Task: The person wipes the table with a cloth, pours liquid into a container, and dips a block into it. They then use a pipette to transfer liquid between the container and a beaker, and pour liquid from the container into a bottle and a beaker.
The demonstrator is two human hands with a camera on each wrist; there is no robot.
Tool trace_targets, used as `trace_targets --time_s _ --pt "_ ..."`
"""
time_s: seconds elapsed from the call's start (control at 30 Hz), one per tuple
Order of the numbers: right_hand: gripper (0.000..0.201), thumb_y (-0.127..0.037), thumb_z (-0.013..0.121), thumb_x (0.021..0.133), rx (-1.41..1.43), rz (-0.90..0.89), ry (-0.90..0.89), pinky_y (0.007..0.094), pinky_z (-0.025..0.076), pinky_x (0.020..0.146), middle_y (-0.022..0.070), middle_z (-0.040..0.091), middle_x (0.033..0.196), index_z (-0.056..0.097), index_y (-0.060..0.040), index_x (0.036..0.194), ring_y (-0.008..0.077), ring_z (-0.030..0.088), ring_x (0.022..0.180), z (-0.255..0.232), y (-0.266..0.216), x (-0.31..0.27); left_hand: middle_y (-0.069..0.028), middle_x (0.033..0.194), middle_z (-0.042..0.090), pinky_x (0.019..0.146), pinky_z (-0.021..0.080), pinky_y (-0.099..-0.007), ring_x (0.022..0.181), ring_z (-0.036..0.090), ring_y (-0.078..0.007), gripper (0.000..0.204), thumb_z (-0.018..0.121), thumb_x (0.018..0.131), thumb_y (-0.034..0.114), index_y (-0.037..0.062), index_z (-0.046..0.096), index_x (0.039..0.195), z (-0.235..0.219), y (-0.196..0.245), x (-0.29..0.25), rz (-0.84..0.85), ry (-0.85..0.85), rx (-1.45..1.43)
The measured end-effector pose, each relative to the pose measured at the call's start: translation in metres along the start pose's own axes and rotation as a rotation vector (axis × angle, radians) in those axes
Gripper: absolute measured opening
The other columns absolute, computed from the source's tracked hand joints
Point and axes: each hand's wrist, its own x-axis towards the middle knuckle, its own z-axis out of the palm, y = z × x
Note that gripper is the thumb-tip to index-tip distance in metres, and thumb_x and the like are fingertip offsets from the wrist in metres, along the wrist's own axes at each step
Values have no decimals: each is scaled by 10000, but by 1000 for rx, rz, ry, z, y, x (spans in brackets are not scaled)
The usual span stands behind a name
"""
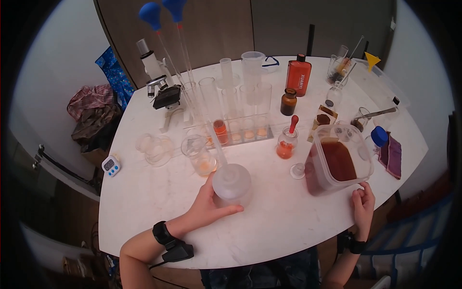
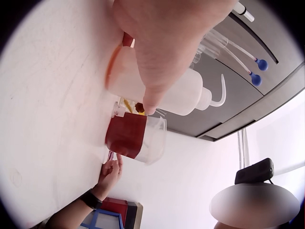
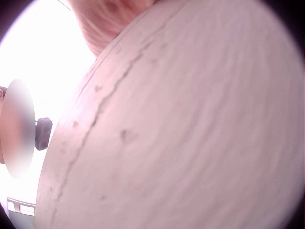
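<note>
A translucent wash bottle [image 1: 232, 182] with a long spout stands on the white table; in the left wrist view the bottle [image 2: 183, 93] shows a reddish tint at its base. My left hand [image 1: 208, 204] grips its side, thumb in front; part of that hand [image 2: 167, 43] covers the bottle's middle in the left wrist view. My right hand [image 1: 363, 207] rests at the table's edge, fingers loosely curled, beside the clear square tub [image 1: 317, 176] of red-brown liquid; whether it touches the tub, I cannot tell. The right wrist view shows mostly tabletop [image 3: 181, 133].
Behind the bottle are a beaker [image 1: 204, 164], a tube rack [image 1: 250, 137] and petri dishes [image 1: 159, 149]. A dropper bottle [image 1: 285, 147], brown bottle [image 1: 288, 102] and red bottle [image 1: 299, 77] stand further right. A microscope [image 1: 161, 79] is back left, a timer [image 1: 111, 165] near the left edge.
</note>
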Motion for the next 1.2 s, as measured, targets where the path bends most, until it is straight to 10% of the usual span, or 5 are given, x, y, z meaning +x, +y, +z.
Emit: trace_targets --time_s 0.37,0.83,1.2 --pt "217 -33 497 856 -100 -2 -34 188 229 490 -73 375 598 533 6 1067 14 325 535 4 -12 -1 -96 1196 493 965 373 -350 1123 483 -202 738 799 682 225 24 375 1253 -17 33 -25 -100 -84 217" --pt "193 -14 502 830 -226 -54 -32 210 251 482 -53 375 575 569 11 1009 31 335 529 12 -26 -4 -96 1170 492 906 434 -326 1075 517 -193 651 721 739 84 18 337 1260 -124 -16 -74 -70 643 244" --pt "179 2 527 809 -304 -115 -8 244 282 437 29 407 508 586 16 978 74 348 452 16 -30 -5 -100 1153 353 929 346 -351 1016 389 -195 703 713 725 106 12 262 1257 -86 14 -107 -60 966 753"
